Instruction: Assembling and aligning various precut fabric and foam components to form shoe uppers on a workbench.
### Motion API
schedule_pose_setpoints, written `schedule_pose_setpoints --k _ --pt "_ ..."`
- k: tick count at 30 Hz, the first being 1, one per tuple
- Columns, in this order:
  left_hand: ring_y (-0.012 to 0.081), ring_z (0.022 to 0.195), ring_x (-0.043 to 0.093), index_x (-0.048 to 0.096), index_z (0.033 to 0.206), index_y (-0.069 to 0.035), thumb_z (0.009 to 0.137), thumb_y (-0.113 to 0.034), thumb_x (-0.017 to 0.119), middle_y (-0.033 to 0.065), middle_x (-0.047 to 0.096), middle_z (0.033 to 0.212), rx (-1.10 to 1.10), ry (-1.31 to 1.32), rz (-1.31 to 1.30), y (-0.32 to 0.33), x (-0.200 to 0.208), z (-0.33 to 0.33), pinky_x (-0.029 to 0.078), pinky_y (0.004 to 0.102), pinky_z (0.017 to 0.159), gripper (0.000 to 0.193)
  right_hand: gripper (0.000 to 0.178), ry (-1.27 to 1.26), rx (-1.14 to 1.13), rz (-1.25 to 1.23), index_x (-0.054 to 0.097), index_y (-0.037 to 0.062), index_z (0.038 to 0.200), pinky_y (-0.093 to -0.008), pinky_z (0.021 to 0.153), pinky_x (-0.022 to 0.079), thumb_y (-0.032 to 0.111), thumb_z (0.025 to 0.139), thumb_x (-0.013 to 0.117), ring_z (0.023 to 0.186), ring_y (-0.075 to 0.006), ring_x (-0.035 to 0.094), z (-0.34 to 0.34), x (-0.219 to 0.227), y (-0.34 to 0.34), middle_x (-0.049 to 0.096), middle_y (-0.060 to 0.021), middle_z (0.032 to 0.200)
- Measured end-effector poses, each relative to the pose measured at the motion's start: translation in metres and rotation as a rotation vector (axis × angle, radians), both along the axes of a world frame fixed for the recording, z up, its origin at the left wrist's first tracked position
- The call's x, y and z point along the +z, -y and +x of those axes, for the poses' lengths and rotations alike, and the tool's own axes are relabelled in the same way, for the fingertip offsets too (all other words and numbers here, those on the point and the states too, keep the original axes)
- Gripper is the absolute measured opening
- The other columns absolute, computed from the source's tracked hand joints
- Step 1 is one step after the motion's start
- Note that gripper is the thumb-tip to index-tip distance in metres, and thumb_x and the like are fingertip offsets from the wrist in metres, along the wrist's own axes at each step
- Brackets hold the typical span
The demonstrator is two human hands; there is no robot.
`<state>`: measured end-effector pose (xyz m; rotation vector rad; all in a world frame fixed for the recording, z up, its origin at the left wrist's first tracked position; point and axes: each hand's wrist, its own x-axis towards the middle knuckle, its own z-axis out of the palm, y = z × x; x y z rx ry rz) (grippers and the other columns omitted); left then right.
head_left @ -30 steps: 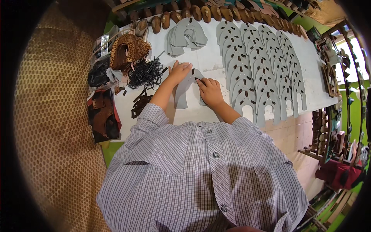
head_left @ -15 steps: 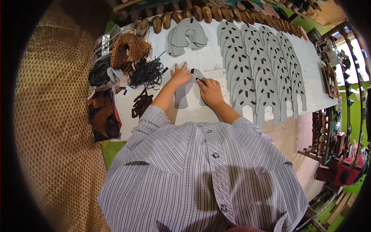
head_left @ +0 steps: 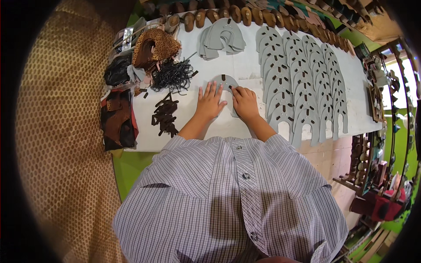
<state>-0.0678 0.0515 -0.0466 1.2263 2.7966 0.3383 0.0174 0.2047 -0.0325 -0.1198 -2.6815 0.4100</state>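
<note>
A grey arch-shaped shoe upper piece [head_left: 227, 79] lies flat on the white table in front of me, with a small dark brown strip [head_left: 223, 77] at the top of its curve. My left hand [head_left: 209, 103] rests open on its left leg, fingers spread, covering most of that side. On the right side of the arch, my right hand [head_left: 244, 101] has its fingers bent and pinched at the inner edge. A dark brown strip [head_left: 230, 87] shows at those fingertips, largely hidden by them. The right leg of the piece is mostly under this hand.
Overlapping rows of grey arch pieces [head_left: 302, 83] with dark strips cover the table's right side. A stack of grey pieces [head_left: 221, 39] lies at the back. Left are loose brown strips [head_left: 165, 115], black cords [head_left: 171, 76] and leopard-print material [head_left: 160, 41]. Shoe lasts [head_left: 212, 16] line the far edge.
My left hand has come down from the top of the arch and now lies flat on its left leg. My right hand has stayed at the right side, fingers bent.
</note>
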Motion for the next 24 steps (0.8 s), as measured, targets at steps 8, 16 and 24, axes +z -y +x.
schedule_pose_setpoints --k 8,16,24 --pt "0.0307 0.134 0.022 0.031 0.137 -0.005 0.084 -0.044 0.050 0.0156 0.027 0.143 -0.056 -0.043 0.179 0.033 0.001 0.031 0.014 0.0509 0.107 0.067 0.040 0.109 -0.070 0.106 0.052 0.0031 0.119 -0.0463 0.101 0.029 0.023 0.083 0.052 0.114 -0.0234 0.046 0.026 -0.003 0.020 0.049 -0.0067 0.123" --pt "0.0296 0.131 0.028 0.036 0.133 -0.004 0.082 -0.036 0.055 0.0151 0.032 0.141 -0.061 0.081 0.055 0.082 0.020 0.049 0.021 0.0486 0.106 0.063 0.020 0.161 0.061 0.011 0.066 0.0101 0.091 -0.0486 0.094 0.034 0.023 0.079 0.057 0.097 -0.0236 0.055 -0.009 0.030 0.049 0.062 -0.0046 0.095" --pt "0.0278 0.113 0.048 0.061 0.102 -0.004 0.079 -0.021 0.058 0.0117 0.055 0.116 -0.012 0.259 0.205 0.142 0.049 0.055 0.033 0.0457 0.100 0.029 0.018 0.074 0.406 -0.063 0.067 0.0144 0.091 -0.0414 0.085 0.041 0.024 0.079 0.057 0.089 -0.0260 0.057 -0.095 0.014 0.132 0.062 -0.0059 0.087"
